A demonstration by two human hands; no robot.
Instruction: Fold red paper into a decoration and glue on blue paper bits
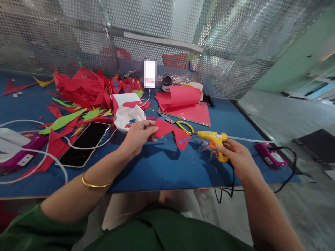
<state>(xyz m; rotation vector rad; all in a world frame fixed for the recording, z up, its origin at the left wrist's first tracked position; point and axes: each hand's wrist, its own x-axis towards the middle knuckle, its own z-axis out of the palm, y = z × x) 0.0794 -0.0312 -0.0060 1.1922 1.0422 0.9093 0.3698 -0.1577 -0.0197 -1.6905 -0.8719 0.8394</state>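
Observation:
Pinched in my left hand (140, 136) is a red paper bow (167, 129), held above the blue table; blue dots mark its right wing. My right hand (238, 157) grips a yellow hot glue gun (218, 139) by its handle, the nozzle pointing left near the bow. A clear glue stick (243, 139) sticks out of the gun's back. Just beyond the bow lie yellow-handled scissors (184, 126). A bowl (128, 116) lined with white paper, with small blue and red bits in it, stands behind my left hand.
A heap of red paper scraps (83, 87) covers the back left, beside a black phone (85, 144). Rolled red paper (184, 97) and a small dark jar (166, 83) stand behind. Purple power strips (270, 154) lie at both sides, with loose cables. Perforated metal mesh (162, 28) closes the back.

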